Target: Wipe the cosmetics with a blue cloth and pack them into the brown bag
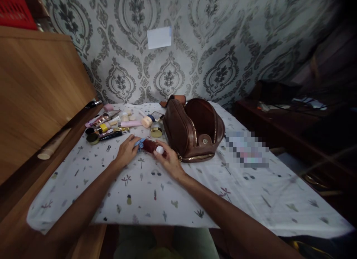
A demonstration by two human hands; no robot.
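Low over the table, my left hand [127,152] is closed at the end of a dark red, tube-like item [149,145]. A blue ribbon-like piece [140,143] shows beside its fingers. At the other end of the red item is my right hand [170,161], its fingers closed around it, with a small white round piece [160,150] by the thumb. Just right of my hands stands a brown leather bag [181,125], unzipped, its flap spread and its inside dark. A small round jar with a gold lid [156,130] sits beyond the red item.
Makeup items lie in a cluster at the table's back left, among them a pink tube [131,123], a black pen-like stick [113,135] and a cream jar with a blue lid [147,120]. A wooden cabinet [44,73] borders the left. Something pixelated [247,149] lies at right.
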